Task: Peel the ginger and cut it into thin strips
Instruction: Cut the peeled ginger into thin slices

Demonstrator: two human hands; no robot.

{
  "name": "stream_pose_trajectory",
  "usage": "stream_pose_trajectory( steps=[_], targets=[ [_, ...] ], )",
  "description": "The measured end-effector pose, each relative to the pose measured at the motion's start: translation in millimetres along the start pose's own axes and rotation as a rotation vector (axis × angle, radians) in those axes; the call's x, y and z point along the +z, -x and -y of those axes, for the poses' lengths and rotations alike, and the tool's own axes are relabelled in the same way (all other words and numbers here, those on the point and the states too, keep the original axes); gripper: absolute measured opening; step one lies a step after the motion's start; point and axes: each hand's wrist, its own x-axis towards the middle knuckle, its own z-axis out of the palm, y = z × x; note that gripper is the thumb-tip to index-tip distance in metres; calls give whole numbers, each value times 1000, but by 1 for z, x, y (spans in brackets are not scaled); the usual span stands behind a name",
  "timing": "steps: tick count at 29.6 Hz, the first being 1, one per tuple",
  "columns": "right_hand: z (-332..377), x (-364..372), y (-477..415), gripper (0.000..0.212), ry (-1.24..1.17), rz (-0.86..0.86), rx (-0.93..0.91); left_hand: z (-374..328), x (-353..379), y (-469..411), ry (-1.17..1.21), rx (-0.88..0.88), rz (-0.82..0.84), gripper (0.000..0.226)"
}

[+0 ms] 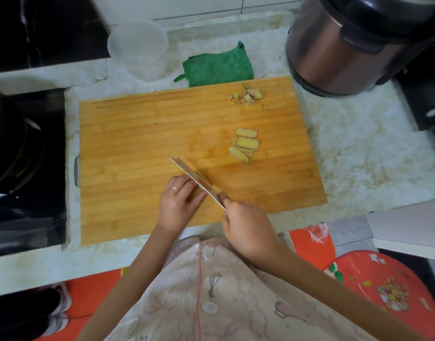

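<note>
Peel (247, 96) at one o'clock, slices (244, 146) at three, no strips yet; my right hand (248, 230) grips the knife (196, 179), left hand (179, 203) flat-fingered against it.

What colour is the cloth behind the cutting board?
The cloth is green, clearest in the head view.

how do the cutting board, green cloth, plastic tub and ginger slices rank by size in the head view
1. cutting board, by far the largest
2. green cloth and plastic tub: they look about alike, too close to rank
3. ginger slices, the smallest
</note>
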Motion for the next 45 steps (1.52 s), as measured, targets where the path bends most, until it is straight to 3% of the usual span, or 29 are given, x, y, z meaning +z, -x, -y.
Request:
stream_pose_trajectory(
  steps=[26, 38, 43, 45],
  targets=[
    [3, 5, -6, 49, -52, 0, 13, -2, -1, -1, -6, -67, -28, 30],
    [-3, 4, -15, 42, -65, -14, 56, -4, 9, -12, -32, -83, -11, 23],
    [-12, -2, -10, 17, -209, -12, 73, -4, 9, -14, -40, -51, -4, 20],
    [-15, -5, -10, 29, -232, -46, 82, -2, 7, -10, -56, -50, 9, 23]
  ],
)
